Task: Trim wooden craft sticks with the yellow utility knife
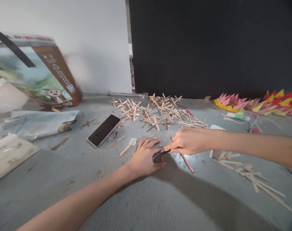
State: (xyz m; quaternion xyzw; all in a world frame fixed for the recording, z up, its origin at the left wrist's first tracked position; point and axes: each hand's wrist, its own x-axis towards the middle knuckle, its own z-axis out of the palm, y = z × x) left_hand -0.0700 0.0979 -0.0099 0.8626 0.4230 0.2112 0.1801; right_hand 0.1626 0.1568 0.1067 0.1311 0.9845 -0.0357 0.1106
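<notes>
A small black-and-yellow tool (165,151), almost level, points toward nine o'clock; a thin red stick (188,164) lies slanted at its four o'clock.

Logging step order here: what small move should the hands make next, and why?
Probably draw the yellow-and-black tool across whatever the left hand pins: the right hand pinches it with its tip at the left fingertips, which press flat on the table. What it pins is hidden.
</notes>
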